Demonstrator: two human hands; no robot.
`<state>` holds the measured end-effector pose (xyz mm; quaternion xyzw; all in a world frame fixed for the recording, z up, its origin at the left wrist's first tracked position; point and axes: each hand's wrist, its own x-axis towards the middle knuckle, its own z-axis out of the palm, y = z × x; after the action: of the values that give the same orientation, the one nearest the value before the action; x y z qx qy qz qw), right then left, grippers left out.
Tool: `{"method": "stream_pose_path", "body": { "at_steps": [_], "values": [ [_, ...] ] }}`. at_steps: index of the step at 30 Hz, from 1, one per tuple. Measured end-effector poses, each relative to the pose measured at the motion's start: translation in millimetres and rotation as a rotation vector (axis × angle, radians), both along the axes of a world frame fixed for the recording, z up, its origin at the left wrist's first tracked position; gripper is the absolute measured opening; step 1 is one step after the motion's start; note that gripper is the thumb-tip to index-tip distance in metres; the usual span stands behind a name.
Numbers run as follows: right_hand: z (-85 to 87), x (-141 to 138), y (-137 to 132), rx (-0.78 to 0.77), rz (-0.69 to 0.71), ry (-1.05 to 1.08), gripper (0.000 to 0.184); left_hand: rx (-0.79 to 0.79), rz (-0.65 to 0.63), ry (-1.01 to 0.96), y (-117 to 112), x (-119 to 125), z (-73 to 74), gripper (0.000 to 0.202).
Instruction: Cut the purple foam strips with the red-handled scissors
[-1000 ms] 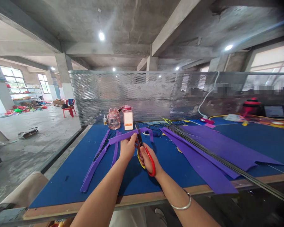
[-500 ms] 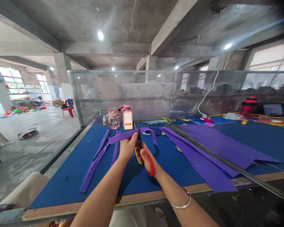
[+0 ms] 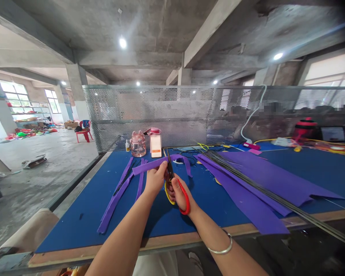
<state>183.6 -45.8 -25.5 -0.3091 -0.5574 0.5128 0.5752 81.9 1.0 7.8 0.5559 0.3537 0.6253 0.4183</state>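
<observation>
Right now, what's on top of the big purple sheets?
A bundle of long thin dark rods lies slantwise across the purple sheets. The blue table shows around them. Whatever lies beneath the sheets is covered.

Both forearms (image 3: 126, 234) are bare — the one thing worn is a thin, plain silver bangle (image 3: 222, 250) round the right wrist.

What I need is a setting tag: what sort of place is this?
Probably a craft workshop: scissors on a purple strip, a blue table with purple sheets, a concrete ceiling.
</observation>
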Motion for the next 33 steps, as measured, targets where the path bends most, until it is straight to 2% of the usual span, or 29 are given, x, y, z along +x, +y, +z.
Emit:
{"method": "stream_pose_path", "body": {
  "at_steps": [6,12,18,25,33],
  "values": [
    [0.6,1,1,0.021,-0.066,-0.035,0.060,-0.008,-0.014,-0.071,-2,1,3.3,0.038],
    [-2.9,0,4,-0.007,-0.036,-0.043,0.061,-0.020,0.012,-0.063,-4,-2,6.7,0.037],
    [-6.9,0,4,0.097,-0.001,-0.050,0.073,-0.061,0.036,-0.058,-7,0,8.1,0.036],
    [-9.8,5,5,0.174,-0.050,-0.151,0.068,0.017,0.049,0.002,-6,-1,8.2,0.037],
    [1.0,2,0,0.031,-0.076,-0.065,0.061,0.040,0.051,0.033,-3,-1,4.0,0.036]
  ]
}}
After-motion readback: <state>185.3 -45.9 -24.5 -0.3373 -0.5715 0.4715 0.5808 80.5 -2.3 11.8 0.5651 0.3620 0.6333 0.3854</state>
